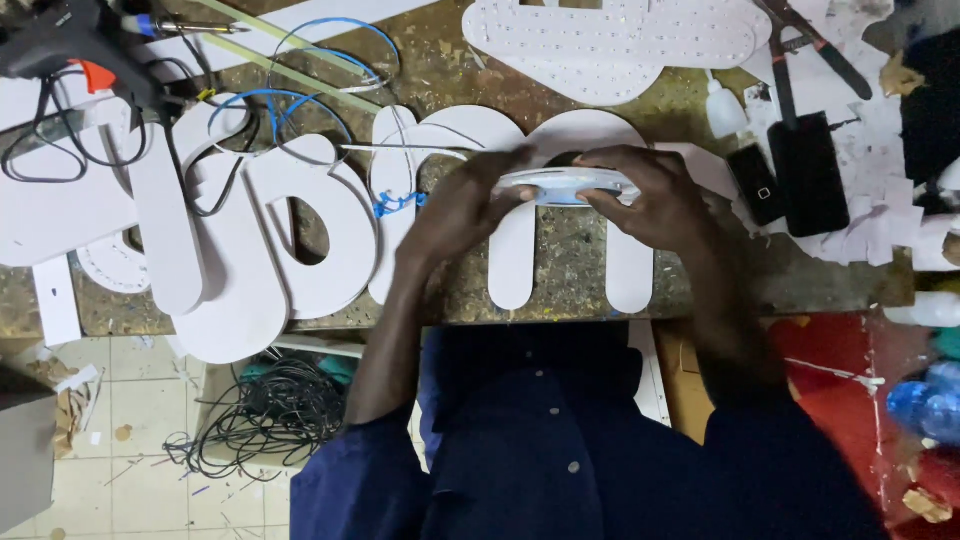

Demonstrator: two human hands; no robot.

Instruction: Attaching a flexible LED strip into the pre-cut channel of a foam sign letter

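Both my hands grip a flat white reel [560, 184] with a blue rim, held edge-on above the workbench [570, 265]. My left hand [455, 205] clasps its left side and my right hand [650, 195] closes over its right side. Under them lies a large white cut-out letter with three legs [520, 270]. More white cut-out letters [270, 250] lie to the left. A thin white strip [400, 150] runs from the reel's left side toward blue wires [290, 100].
A black glue gun [70, 45] with black cable sits far left. A perforated white panel [610, 40] lies at the top. Two dark phones [790, 175], a small white bottle [722, 108] and pliers [810, 45] lie right. Tangled black wire [270, 410] is on the tiled floor.
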